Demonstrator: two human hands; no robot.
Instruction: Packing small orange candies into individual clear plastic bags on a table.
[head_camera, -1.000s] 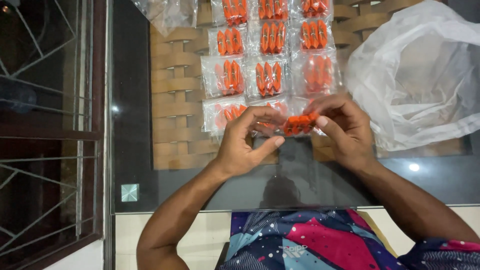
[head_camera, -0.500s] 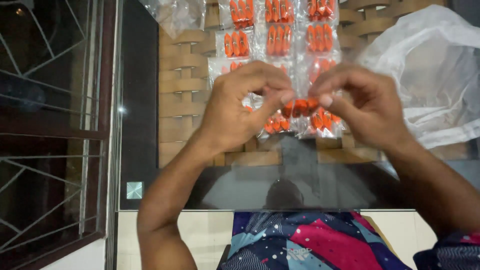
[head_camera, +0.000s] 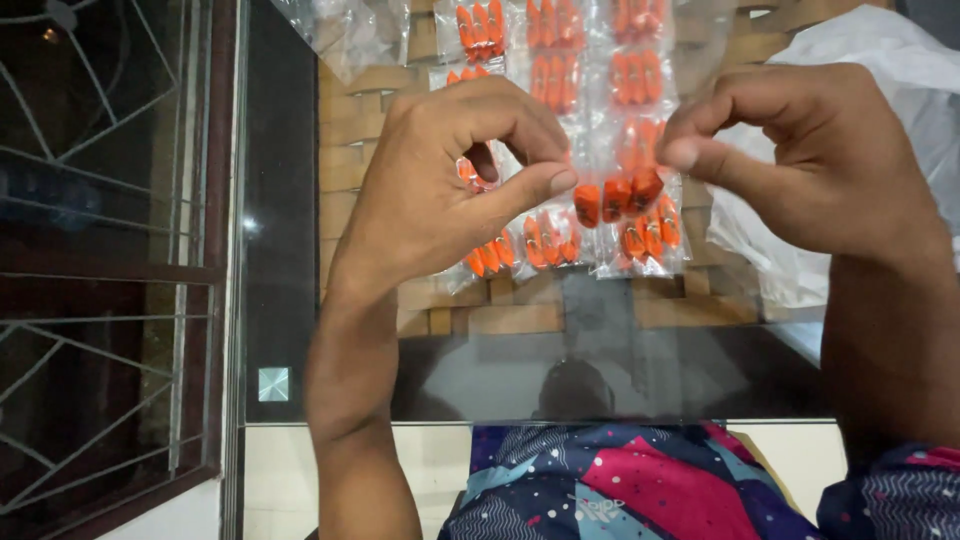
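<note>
Dim indoor light; glare spots on the glass table (head_camera: 300, 300); hands slightly blurred.

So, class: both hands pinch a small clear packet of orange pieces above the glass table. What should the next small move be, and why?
Probably lower the held packet to the near end of the rows of packets. The left hand and right hand pinch it at both ends, raised above the glass table, and similar packets already lie there side by side.
</note>
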